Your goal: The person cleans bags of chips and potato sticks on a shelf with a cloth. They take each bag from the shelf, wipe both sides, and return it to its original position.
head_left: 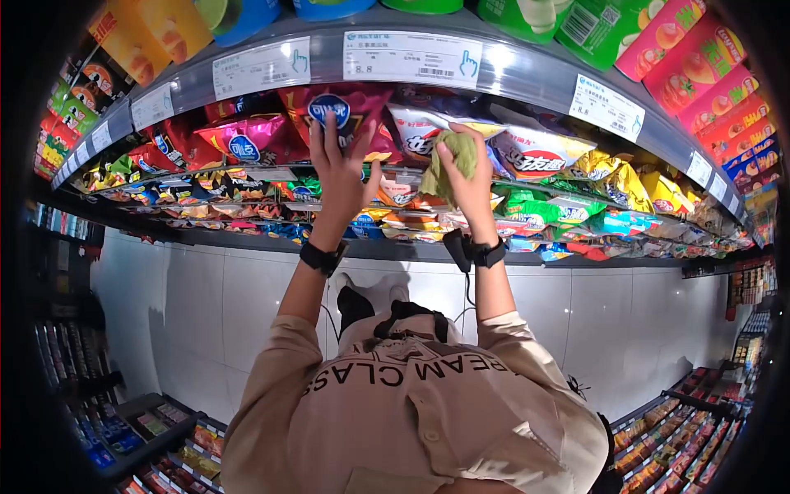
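My right hand [472, 177] is closed around a crumpled green cloth [448, 169], in front of a white chip bag [409, 136] on the upper shelf. My left hand [340, 177] has its fingers spread, with the fingertips over the front of a dark red chip bag [368, 107] bearing a blue round logo. Just left of that hand lies a pink chip bag [247, 140]. To the right of the cloth stands another white chip bag [539, 148] with a red oval.
Price labels [411, 59] line the shelf edge above the bags, with bright canisters [691, 66] over it. Lower shelves hold several rows of snack bags [543, 210]. White tiled floor [609, 321] lies below, and more stocked racks [683, 436] stand at the sides and behind.
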A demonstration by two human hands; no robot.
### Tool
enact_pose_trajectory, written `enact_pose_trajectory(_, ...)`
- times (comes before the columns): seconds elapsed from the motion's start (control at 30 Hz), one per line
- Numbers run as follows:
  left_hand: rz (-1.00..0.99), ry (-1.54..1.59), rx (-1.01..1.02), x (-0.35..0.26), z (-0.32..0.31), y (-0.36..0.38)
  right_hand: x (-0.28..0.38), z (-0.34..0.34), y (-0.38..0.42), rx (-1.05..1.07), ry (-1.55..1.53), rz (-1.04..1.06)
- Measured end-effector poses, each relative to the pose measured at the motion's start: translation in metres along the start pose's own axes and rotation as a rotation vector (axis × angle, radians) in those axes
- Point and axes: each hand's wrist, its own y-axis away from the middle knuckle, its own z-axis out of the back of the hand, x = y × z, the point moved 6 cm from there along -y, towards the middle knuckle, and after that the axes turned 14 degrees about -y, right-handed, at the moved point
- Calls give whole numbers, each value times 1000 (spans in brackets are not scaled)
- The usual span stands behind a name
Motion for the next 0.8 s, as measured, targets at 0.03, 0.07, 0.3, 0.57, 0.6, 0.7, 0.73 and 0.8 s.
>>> enact_pose_trajectory(0.03,17,25,-27,-4,-6,-4,-4,0,-6,-41,-101,32)
enact_pose_trajectory(0.07,35,51,-52,-8,-9,-5,-9,1,-9,-62,-137,6)
enact_pose_trajectory(0.3,-218,169,214,-79,-29,-16,0,40,24,-340,-99,54)
enact_pose_trajectory(0.57,-48,166,291,-70,-70,-48,-37,42,-22,-78,226,-99)
enact_pose_trajectory(0.6,78,245,346,-66,-73,-49,-37,40,-28,-44,215,-141)
enact_pose_trajectory(0.7,-24,175,197,-72,-51,-50,-25,35,-22,-17,134,-164)
enact_pose_trajectory(0.73,-80,146,161,-75,-44,-51,-20,35,-20,-25,67,-136)
enact_pose_trajectory(0.8,-136,181,128,-76,-33,-50,-15,33,-14,-40,55,-100)
